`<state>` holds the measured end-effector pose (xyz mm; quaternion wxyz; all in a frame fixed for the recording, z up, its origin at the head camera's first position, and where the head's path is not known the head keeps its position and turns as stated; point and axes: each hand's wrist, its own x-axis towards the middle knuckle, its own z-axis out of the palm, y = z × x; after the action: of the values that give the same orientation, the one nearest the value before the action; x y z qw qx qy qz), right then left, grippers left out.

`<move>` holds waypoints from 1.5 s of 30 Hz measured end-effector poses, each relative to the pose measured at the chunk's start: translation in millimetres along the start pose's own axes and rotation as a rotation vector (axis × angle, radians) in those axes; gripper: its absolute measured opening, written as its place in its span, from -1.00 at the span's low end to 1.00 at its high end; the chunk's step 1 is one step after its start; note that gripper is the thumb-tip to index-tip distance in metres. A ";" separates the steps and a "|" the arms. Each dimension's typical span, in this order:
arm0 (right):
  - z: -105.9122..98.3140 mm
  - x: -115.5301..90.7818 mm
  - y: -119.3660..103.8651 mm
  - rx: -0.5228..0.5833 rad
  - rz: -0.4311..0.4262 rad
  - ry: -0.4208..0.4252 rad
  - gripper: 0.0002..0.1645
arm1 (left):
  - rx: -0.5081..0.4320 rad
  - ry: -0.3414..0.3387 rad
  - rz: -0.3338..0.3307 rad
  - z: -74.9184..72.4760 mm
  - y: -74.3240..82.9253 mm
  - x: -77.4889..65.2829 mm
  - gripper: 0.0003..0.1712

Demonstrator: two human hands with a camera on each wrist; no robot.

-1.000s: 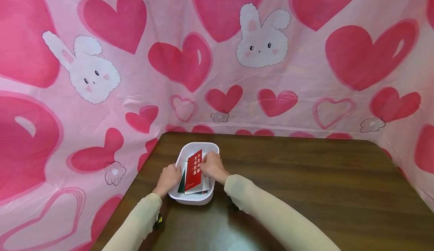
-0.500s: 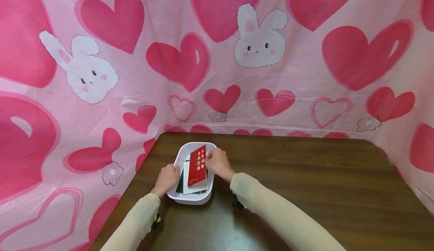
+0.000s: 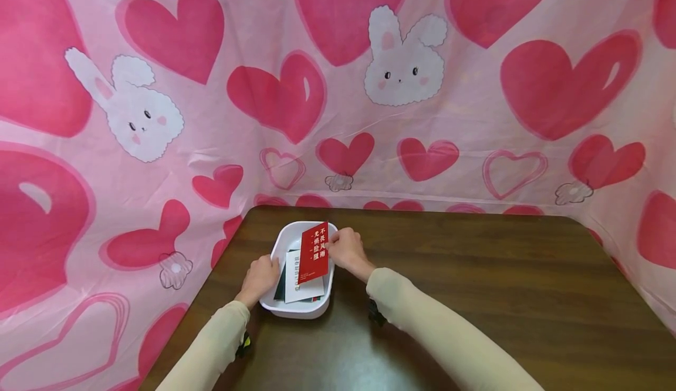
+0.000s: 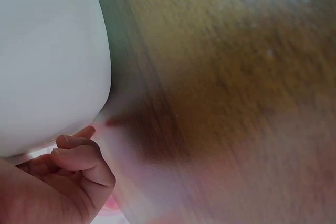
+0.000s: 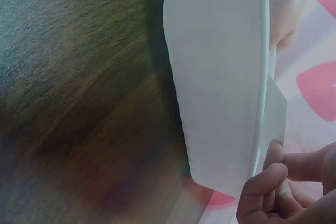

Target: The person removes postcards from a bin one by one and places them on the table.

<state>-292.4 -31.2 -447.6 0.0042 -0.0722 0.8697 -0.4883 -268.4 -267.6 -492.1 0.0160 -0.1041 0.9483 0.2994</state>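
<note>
In the head view, the right hand (image 3: 345,247) pinches a red card (image 3: 314,253) by its right edge; the card slants leftward from those fingertips over a white tray (image 3: 298,314). Below and left of them, a white card (image 3: 305,291) lies in the tray. The left hand (image 3: 262,276) grips the rim. In the left wrist view, its bent fingers sit beside the tray's wall. In the right wrist view, thumb and fingers clasp the red card's edge near the rim.

Soft, even light fills the head view, with pale glare on the near left of the table (image 3: 322,350); both wrist views look dimmer and hazier
</note>
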 end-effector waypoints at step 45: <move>-78.4 5.6 68.7 0.095 0.154 0.144 -0.77 | 0.020 0.000 0.000 -0.3 1.0 -1.3 -0.54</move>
<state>-312.3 69.9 -464.6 -0.0172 0.0305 0.8467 -0.5310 -267.4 -266.8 -491.2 0.0174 -0.1041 0.9512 0.2898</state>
